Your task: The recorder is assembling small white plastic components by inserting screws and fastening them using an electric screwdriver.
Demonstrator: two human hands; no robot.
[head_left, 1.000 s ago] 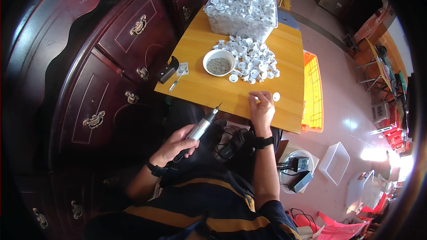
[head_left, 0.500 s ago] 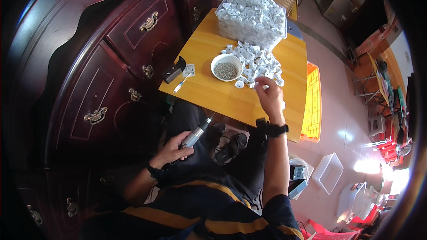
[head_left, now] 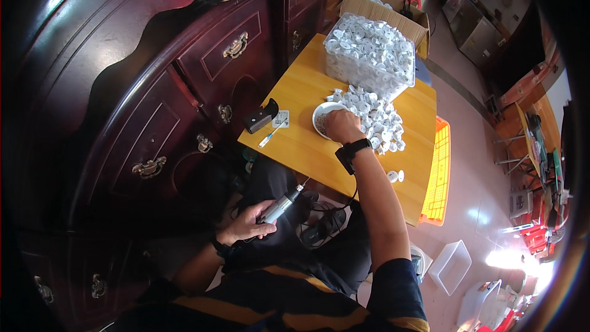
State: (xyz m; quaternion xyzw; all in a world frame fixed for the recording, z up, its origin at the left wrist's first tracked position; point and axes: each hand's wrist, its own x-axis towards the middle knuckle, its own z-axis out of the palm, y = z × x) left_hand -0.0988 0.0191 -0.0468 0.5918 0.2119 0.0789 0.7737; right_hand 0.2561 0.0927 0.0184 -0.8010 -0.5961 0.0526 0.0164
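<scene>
- Metal handles are borne by the dark red cabinet (head_left: 150, 166).
- The silver power driver (head_left: 278, 210) is gripped by the curled left hand (head_left: 246, 224), its bit pointed toward the near edge of the wooden table (head_left: 301, 154).
- On the table, a black case (head_left: 260, 118), a slim screwdriver (head_left: 271, 134) and a white card (head_left: 281, 118) are grouped; the card's print is too small to be read.
- The white bowl (head_left: 326, 108) of small grey pieces is reached into by the right hand (head_left: 344, 126); whether anything is pinched cannot be told.
- White parts (head_left: 384, 124) are heaped beside it, below a filled clear tub (head_left: 369, 77).
- Two white discs (head_left: 393, 176) are set apart, nearer the yellow basket (head_left: 437, 178).
</scene>
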